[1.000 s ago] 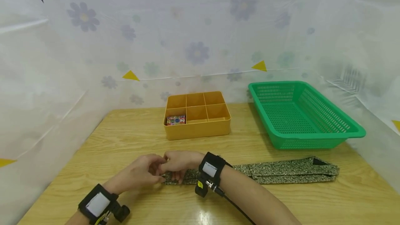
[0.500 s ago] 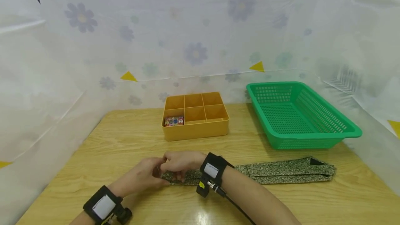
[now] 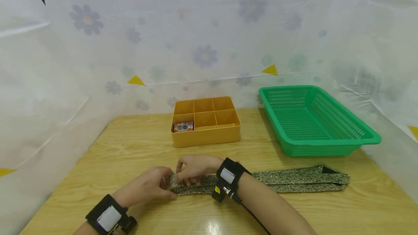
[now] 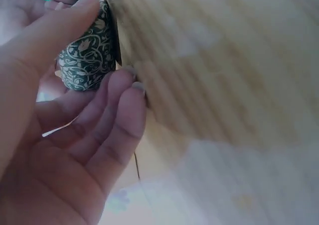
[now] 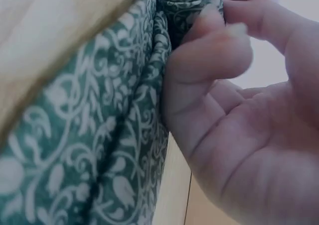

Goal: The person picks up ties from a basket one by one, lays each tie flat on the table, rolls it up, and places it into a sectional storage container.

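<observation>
A long folded cloth [image 3: 294,180], dark green with a cream vine-and-flower print, lies left to right along the table. Its left end is turned into a thick rolled bundle, seen close up as a rounded patterned end [image 4: 87,60] in the left wrist view. My left hand [image 3: 150,187] holds this end, thumb along one side and fingers on the other. From above, my right hand [image 3: 197,168] grips the same bundle just to the right, its fingers curled against it. Lengthwise pleats of the cloth [image 5: 99,120] run beside my right fingers in the right wrist view.
Behind the hands stands a yellow six-compartment organizer [image 3: 207,137], with small colourful boxes [image 3: 184,126] in its front left compartment. A green plastic basket [image 3: 330,142] sits at the back right of the wooden table [image 3: 130,144]. Printed sheeting [image 3: 202,28] surrounds the table.
My right hand has shifted slightly right, away from the left hand. More of the cloth's rolled left end shows between them, and the strip's far end has crept slightly left.
</observation>
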The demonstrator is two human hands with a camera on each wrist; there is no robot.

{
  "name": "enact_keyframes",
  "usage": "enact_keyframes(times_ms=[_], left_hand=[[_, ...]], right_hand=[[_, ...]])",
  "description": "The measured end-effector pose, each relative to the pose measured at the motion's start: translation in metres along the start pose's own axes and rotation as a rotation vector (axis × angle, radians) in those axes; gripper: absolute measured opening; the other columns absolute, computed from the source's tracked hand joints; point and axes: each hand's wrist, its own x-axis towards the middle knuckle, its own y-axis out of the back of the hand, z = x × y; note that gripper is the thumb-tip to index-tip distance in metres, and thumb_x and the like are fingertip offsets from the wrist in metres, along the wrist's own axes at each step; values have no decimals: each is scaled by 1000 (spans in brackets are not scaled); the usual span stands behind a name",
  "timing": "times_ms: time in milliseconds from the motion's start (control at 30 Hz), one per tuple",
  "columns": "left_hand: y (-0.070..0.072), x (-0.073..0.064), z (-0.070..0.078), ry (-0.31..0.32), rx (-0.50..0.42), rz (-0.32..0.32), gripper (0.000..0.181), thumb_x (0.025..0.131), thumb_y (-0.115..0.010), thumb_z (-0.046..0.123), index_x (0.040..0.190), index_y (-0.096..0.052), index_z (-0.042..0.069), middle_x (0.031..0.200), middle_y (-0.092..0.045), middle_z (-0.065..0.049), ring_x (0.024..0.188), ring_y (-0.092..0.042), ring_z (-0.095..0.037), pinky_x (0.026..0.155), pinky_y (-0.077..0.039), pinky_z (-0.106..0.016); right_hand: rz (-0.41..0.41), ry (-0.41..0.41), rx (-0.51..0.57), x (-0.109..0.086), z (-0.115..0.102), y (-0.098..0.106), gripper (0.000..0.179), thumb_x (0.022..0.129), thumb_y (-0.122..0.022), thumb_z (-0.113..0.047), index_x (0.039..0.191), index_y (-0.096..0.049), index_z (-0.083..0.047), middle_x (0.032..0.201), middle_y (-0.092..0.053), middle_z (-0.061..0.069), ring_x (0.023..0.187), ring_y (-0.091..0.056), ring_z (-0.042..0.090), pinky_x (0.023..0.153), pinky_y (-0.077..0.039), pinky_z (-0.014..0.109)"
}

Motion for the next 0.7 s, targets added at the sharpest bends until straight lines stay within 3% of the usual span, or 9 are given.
enact_keyframes(times_ms=[167, 367, 567, 700], left_hand=[[-3, 1, 0, -34, 32, 19, 34, 79, -83, 36, 98, -64, 15, 81, -60, 7, 69, -55, -1, 60, -48, -21], [-3, 0, -1, -85, -17, 54, 31, 78, -84, 24, 102, -65, 18, 83, -61, 9, 73, -57, -1, 63, -51, -21], [-2, 0, 2, -104, -8, 24, 26, 77, -85, 31, 89, -63, 21, 73, -60, 7, 63, -52, 1, 56, -48, -20], [-2, 0, 4, -69, -63, 24, 31, 78, -84, 33, 98, -66, 17, 78, -63, 6, 67, -56, -1, 60, -51, -21]], right_hand=[[-2, 10, 39, -1, 4, -1, 15, 91, -67, -20, 90, -59, -8, 62, -63, 7, 45, -52, 13, 44, -49, 25], [-50, -2, 92, -2, 2, -3, 19, 93, -64, -24, 84, -61, -7, 73, -71, 17, 49, -56, 15, 47, -53, 27], [-46, -16, 11, -8, 1, 0, 18, 96, -66, -25, 91, -58, -10, 65, -63, 6, 46, -51, 13, 46, -49, 26], [-11, 0, 37, -11, 0, 1, 15, 95, -67, -18, 95, -55, -8, 60, -55, 2, 44, -48, 13, 44, -49, 27]])
